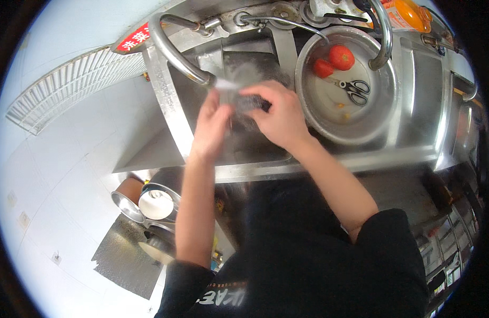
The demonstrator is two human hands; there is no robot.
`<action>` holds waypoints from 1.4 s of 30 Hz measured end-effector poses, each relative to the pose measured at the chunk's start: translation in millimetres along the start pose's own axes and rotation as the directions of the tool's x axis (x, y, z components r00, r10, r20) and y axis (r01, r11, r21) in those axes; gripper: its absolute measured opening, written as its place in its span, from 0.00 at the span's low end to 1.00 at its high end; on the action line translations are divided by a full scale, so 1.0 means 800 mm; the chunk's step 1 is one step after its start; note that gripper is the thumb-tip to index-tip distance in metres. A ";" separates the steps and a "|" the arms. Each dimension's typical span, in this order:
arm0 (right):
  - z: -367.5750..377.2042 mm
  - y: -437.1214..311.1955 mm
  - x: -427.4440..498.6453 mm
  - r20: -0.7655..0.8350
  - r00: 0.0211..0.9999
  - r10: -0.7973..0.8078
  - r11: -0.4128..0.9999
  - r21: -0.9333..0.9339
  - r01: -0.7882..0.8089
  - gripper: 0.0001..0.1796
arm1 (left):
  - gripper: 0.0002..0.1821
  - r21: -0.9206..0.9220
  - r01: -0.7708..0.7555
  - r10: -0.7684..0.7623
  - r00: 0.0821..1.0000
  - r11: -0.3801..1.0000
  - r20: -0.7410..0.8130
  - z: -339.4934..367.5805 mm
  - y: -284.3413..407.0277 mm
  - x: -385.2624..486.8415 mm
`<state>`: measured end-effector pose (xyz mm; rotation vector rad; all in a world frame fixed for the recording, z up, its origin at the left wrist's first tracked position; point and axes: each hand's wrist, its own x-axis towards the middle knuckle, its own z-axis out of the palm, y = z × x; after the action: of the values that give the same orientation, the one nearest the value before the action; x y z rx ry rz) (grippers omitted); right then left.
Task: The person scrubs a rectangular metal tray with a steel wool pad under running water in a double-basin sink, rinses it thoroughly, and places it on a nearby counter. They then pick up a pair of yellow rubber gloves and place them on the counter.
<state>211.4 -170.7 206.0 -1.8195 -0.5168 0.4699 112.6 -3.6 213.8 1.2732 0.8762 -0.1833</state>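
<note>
Water runs from a curved metal faucet [180, 59] over the left sink basin [252, 147]. Beneath the spout, my right hand [282, 113] grips a dark, blurred object [254, 103] that I cannot identify. My left hand [212, 127] is raised just left of it, close to the stream; motion blur hides whether its fingers touch anything. To the right, a round metal basin [302, 107] holds a whole tomato [341, 57], a smaller red tomato or tomato piece [323, 68], black-handled scissors [357, 87] and shallow water with small yellowish bits.
A second curved faucet [385, 35] reaches over the metal basin. An orange plastic bottle [411, 18] lies at the back right. A white wire rack [77, 87] hangs on the left wall. Pots [129, 198] stand below the sink at left, and a metal counter [419, 99] extends right.
</note>
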 end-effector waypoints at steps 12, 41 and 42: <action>0.039 0.014 -0.056 -0.029 0.943 -0.332 0.930 -0.176 0.322 0.14 | 0.30 -0.094 -0.033 0.013 0.979 0.995 -0.206 0.036 -0.121 -0.058; 0.081 0.055 0.016 -0.105 0.928 -0.358 0.914 -0.244 0.325 0.15 | 0.18 -0.142 -0.246 0.217 0.957 0.959 -0.190 0.016 -0.052 0.075; 0.083 0.055 0.038 -0.140 0.928 -0.345 0.918 -0.259 0.301 0.14 | 0.18 -0.139 -0.226 0.196 0.960 0.964 -0.202 0.015 -0.054 0.076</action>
<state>205.0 -113.9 143.2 -1.9287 -0.7556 0.0117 134.9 -8.1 141.5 1.2356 0.8879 0.1769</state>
